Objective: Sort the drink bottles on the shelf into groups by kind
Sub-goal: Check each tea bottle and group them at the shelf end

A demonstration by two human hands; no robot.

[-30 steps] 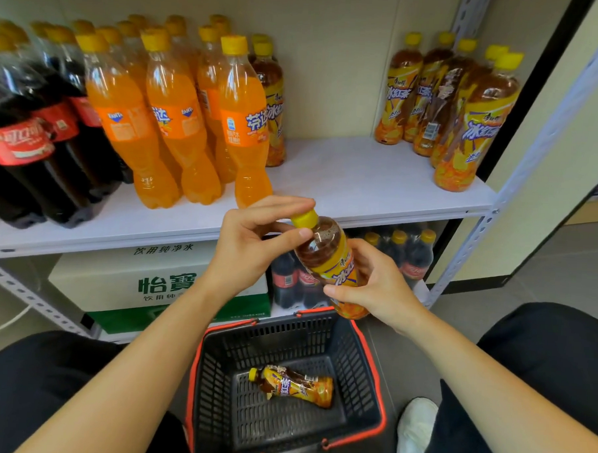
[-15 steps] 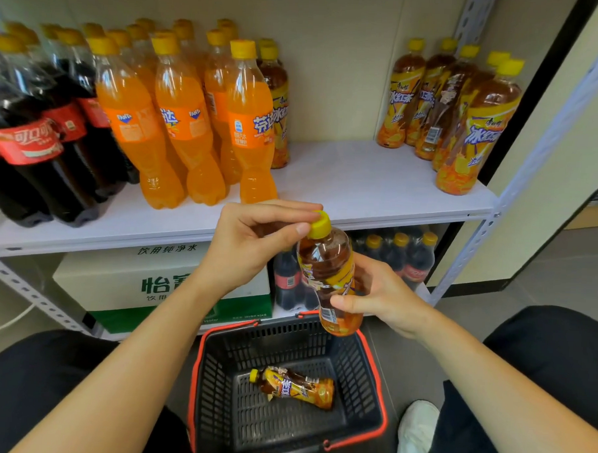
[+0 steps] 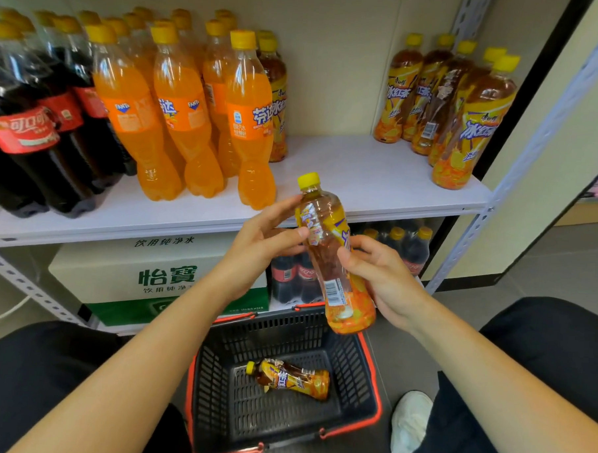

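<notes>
An iced tea bottle [image 3: 335, 258] with a yellow cap stands nearly upright in front of the white shelf [image 3: 361, 174]. My right hand [image 3: 377, 274] grips its middle from the right. My left hand [image 3: 266, 238] holds its upper part, thumb on the label. On the shelf stand cola bottles [image 3: 38, 129] at the left, orange soda bottles [image 3: 179, 118] beside them, one iced tea bottle [image 3: 277, 98] behind the sodas, and a group of iced tea bottles [image 3: 446, 106] at the right. Another iced tea bottle [image 3: 289, 378] lies in the black basket [image 3: 363, 376] below.
Under the shelf sit a white and green water carton [image 3: 158, 275] and more cola bottles [image 3: 406, 244]. The grey shelf post [image 3: 520, 153] slants at the right. My knees flank the basket, and a white shoe [image 3: 409, 423] is beside it.
The held bottle rose and turned upright, closer to the shelf edge. My left hand slid from its cap down to its upper body.
</notes>
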